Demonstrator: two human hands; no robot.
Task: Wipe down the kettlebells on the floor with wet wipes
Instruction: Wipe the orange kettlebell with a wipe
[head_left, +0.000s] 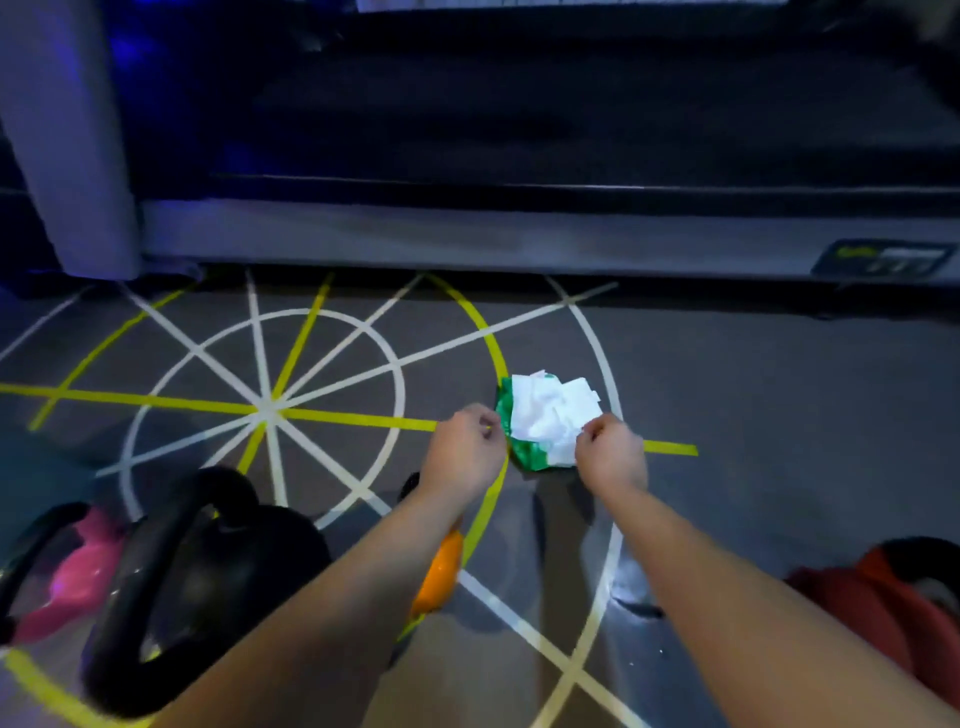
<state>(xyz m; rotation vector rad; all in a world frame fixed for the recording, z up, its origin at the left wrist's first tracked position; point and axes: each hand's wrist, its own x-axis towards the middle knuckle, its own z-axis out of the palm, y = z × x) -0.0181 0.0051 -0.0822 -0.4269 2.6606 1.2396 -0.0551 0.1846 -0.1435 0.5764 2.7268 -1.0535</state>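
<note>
Two bare forearms reached forward from the bottom edge of the head view, over a grey floor (753, 395) marked with white and yellow lines and arcs; nearest on the left stood a black kettlebell (208, 587), upright, its thick handle rising toward the camera; just behind it at the left edge sat a pink kettlebell (83, 577) with a dark handle, partly cut off by the frame; an orange kettlebell (441, 571) showed only in part, most of it hidden under the left forearm; at the far right edge lay a red weight (872, 597), blurred and cropped, well apart from the others; further out, between the two hands, a green wet-wipe pack (522, 454) lay on the floor where a yellow line met a yellow arc, with a crumpled heap of white wipes (545, 410) on top of it; the left grip (467, 447) hung at the pack's left edge with fingers curled, though blur hid whether it held the pack or merely touched it; the right grip (610, 457) was at the heap's right edge, thumb and fingers pinching the white wipes; neither hand touched any kettlebell; beyond the pack, across the top of the view, ran the grey side rail and dark belt of a treadmill (519, 228), with a grey upright at the left.
</note>
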